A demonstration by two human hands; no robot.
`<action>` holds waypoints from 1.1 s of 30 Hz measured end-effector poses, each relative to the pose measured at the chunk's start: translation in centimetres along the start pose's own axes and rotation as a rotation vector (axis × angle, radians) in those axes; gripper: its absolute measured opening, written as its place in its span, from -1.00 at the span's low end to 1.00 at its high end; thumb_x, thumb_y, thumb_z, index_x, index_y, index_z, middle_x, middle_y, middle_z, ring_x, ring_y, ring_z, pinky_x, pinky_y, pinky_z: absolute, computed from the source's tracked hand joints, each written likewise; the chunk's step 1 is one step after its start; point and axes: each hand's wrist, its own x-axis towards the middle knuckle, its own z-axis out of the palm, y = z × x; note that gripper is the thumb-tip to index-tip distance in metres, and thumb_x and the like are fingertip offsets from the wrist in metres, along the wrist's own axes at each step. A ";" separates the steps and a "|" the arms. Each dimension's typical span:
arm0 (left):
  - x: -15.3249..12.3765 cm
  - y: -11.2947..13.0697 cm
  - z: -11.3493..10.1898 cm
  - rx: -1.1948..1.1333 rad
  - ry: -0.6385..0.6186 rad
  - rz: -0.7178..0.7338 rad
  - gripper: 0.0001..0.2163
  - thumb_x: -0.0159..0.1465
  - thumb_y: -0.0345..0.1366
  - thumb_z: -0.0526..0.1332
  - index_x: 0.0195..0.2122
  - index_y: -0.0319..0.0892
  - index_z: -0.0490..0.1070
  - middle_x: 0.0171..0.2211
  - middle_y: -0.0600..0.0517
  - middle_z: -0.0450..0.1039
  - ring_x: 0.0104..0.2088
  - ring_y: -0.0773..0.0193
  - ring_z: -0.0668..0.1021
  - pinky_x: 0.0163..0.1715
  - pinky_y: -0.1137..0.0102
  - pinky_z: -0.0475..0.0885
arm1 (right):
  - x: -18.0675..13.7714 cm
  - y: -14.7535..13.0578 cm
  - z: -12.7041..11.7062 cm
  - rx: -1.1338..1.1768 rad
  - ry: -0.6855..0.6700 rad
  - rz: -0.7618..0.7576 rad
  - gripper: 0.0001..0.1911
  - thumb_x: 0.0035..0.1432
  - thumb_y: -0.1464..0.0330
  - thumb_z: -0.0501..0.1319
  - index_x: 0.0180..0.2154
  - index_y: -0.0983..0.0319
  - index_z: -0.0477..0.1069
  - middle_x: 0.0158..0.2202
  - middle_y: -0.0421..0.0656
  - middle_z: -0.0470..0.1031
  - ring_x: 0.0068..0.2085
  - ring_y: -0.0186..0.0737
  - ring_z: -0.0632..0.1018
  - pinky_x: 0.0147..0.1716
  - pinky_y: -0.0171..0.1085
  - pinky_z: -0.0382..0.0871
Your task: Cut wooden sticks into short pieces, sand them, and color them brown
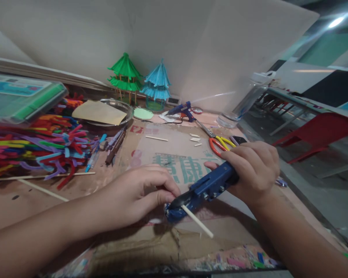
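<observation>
My right hand point(253, 170) is wrapped round the handle of a blue cutter point(204, 189) whose black jaws rest on the cardboard point(174, 152). A thin pale wooden stick point(197, 221) lies in the jaws and points toward me. My left hand point(142, 193) is closed, its thumb and fingers pinching the stick's far end right at the jaws.
A heap of coloured pipe cleaners point(37, 144) lies at the left under a green plastic box point(20, 98). Orange scissors point(219, 143), a blue glue gun point(182, 111), short stick pieces point(195, 139), green and blue pagoda models point(139, 79) and a glass dish point(110, 114) stand farther back. A table edge runs along the right.
</observation>
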 end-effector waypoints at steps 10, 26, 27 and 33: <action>-0.1 0.0 0.2 0.013 -0.020 0.080 -0.84 0.33 -0.42 0.13 -0.36 -0.18 0.47 -0.39 0.08 0.51 -0.34 0.36 0.50 -0.27 0.52 0.33 | 0.2 0.4 -0.1 -0.012 0.066 -0.105 -0.82 0.14 0.31 0.34 -0.37 0.20 0.35 -0.53 -0.18 0.45 -0.42 -0.19 0.46 -0.33 -0.20 0.33; -0.3 0.1 0.5 0.001 -0.053 0.104 -0.85 0.34 -0.45 0.15 -0.35 -0.19 0.46 -0.39 0.10 0.50 -0.30 0.39 0.51 -0.24 0.55 0.33 | 0.2 0.5 -0.3 0.060 0.033 -0.127 -0.85 0.17 0.38 0.29 -0.37 0.21 0.32 -0.58 -0.19 0.43 -0.49 -0.20 0.45 -0.41 -0.23 0.32; -0.3 0.1 0.5 0.001 -0.056 0.100 -0.85 0.34 -0.45 0.15 -0.35 -0.19 0.45 -0.38 0.10 0.49 -0.30 0.39 0.51 -0.24 0.55 0.33 | 0.2 0.4 -0.3 0.070 0.027 -0.122 -0.86 0.18 0.38 0.28 -0.37 0.21 0.32 -0.59 -0.19 0.43 -0.50 -0.21 0.44 -0.42 -0.23 0.32; -0.3 0.1 0.5 0.036 -0.038 0.091 -0.84 0.33 -0.45 0.11 -0.36 -0.17 0.42 -0.40 0.11 0.48 -0.32 0.37 0.49 -0.27 0.55 0.32 | 0.1 0.4 0.3 0.124 -0.011 -0.077 -0.83 0.22 0.29 0.24 -0.38 0.23 0.33 -0.57 -0.15 0.46 -0.51 -0.19 0.46 -0.44 -0.23 0.33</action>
